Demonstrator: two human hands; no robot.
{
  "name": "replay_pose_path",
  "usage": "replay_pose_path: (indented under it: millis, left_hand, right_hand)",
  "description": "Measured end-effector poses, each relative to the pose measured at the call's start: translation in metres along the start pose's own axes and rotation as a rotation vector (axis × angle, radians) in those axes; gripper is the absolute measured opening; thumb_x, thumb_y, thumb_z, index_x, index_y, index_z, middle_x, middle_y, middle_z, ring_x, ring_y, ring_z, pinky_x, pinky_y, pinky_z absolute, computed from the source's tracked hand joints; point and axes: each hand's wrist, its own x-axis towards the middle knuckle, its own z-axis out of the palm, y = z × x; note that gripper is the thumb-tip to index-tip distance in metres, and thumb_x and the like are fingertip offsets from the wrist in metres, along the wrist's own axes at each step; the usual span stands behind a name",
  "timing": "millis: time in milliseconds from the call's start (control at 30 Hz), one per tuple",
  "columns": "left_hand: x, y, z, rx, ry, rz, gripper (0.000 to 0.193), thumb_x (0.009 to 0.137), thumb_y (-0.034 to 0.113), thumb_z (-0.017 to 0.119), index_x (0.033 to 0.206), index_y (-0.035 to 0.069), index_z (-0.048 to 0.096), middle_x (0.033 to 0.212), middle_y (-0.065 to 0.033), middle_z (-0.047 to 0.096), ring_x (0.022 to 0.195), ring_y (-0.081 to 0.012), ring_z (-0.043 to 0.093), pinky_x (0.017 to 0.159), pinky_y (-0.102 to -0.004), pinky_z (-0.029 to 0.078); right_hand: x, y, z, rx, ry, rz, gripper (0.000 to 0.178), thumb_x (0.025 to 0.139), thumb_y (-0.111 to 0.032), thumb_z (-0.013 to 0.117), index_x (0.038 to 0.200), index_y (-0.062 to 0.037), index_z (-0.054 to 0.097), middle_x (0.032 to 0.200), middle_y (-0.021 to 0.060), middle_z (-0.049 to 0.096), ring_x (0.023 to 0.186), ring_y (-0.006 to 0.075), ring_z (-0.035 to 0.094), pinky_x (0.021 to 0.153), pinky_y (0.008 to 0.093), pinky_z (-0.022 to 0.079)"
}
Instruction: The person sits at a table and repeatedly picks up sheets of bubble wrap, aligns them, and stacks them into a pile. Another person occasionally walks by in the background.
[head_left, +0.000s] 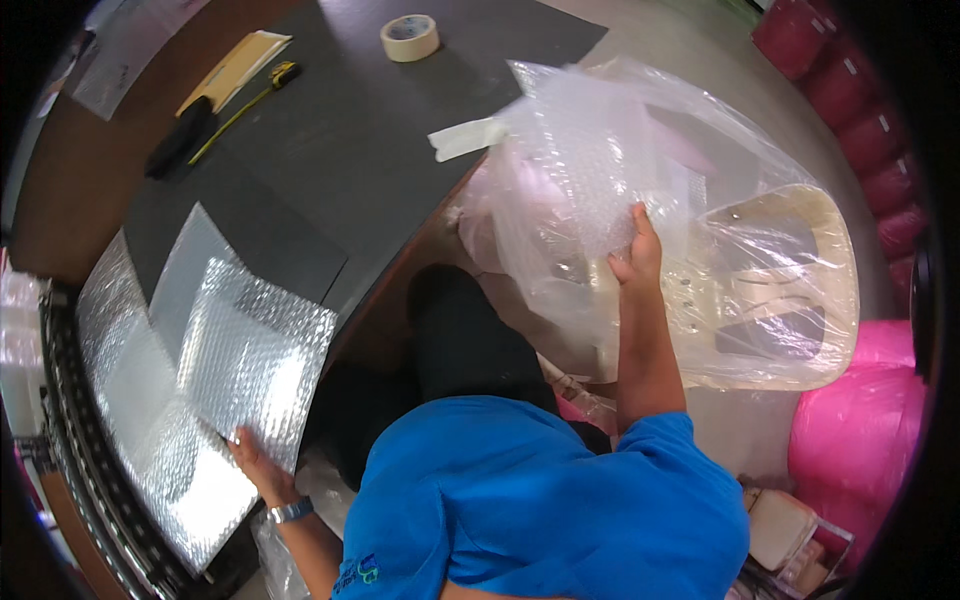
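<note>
On the left, my left hand (262,468), a watch on its wrist, pinches the lower part of a shiny silvery bubble-wrap sheet (265,330). Similar sheets (130,370) lie beside and under it along the table's left end. My right hand (638,250) grips a clear bubble-wrap piece (575,150), which is raised over the plastic at the right. Just beyond that hand stands a pale chair-like shell (840,260) with grey panels, covered by clear plastic film (740,130). A whitish strip (465,140) sticks out from the film onto the table edge.
The dark table (350,140) bears a tape roll (410,38), a yellow tape measure (285,73), a black object (183,138) and a tan envelope (235,70). Pink wrapped bundles (860,420) stand at right, dark red ones (845,90) behind. A black rail (90,420) runs along the left.
</note>
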Motion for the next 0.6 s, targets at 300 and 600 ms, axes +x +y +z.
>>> replay_pose_path:
  millis: [300, 600]
  left_hand:
    - [0.006, -0.004, -0.005, 0.208, 0.164, 0.006, 0.072, 0.08, 0.032, 0.054, 0.131, -0.004, 0.017, 0.129, -0.0216, 0.028, 0.115, -0.0278, 0.034, 0.098, -0.039, 0.027]
    - [-0.012, -0.002, 0.003, 0.164, 0.229, -0.075, 0.042, 0.082, 0.02, 0.051, 0.117, 0.001, 0.039, 0.101, -0.0067, 0.05, 0.088, -0.0143, 0.047, 0.075, -0.0278, 0.04]
  right_hand:
    - [0.036, -0.016, -0.102, -0.897, 0.782, -0.674, 0.07, 0.072, -0.011, 0.058, 0.13, 0.0006, 0.021, 0.127, 0.0221, 0.031, 0.116, 0.0329, 0.035, 0.097, 0.0381, 0.028]
    - [0.041, 0.044, 0.114, -1.337, -0.245, -1.014, 0.05, 0.083, -0.024, 0.051, 0.124, -0.0011, 0.035, 0.131, 0.0221, 0.026, 0.123, 0.0354, 0.02, 0.1, 0.0427, 0.019]
